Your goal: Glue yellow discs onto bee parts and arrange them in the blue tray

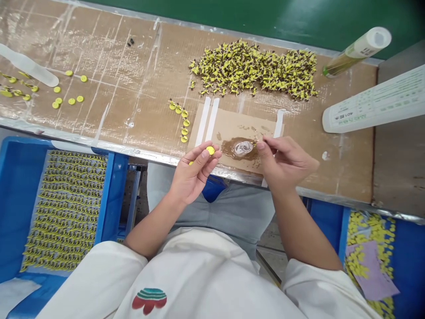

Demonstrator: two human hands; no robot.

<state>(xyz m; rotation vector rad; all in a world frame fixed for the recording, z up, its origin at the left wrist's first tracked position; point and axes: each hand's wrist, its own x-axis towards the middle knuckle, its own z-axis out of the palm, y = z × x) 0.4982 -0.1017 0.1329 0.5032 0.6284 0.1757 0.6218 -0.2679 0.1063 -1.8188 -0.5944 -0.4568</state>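
One long desk [162,75] runs across in front of the person, covered in brown card. Below its near edge, at the left, is a big blue bin [114,190] with many rows of little yellow and dark things in it. At the right is another blue box [407,248], with lots of yellow bits and a purple paper [370,270] inside. On the desk, in front of the person, lies a flat card sheet [229,122] with white strips on it. Behind it is a wide heap of small figures [255,68], yellow and dark. A white bottle [375,99] leans in from the right side.

The left hand [191,177] is near the sheet's front edge, with its thumb and fingers closed on a yellow disc [210,150]. The right hand [287,164] pinches a tiny piece [255,144] at the side of a shiny wet patch [243,148] on the sheet. The piece is too small to tell what it is. Left of the sheet, a short bent line of discs [184,131] carries little figures.
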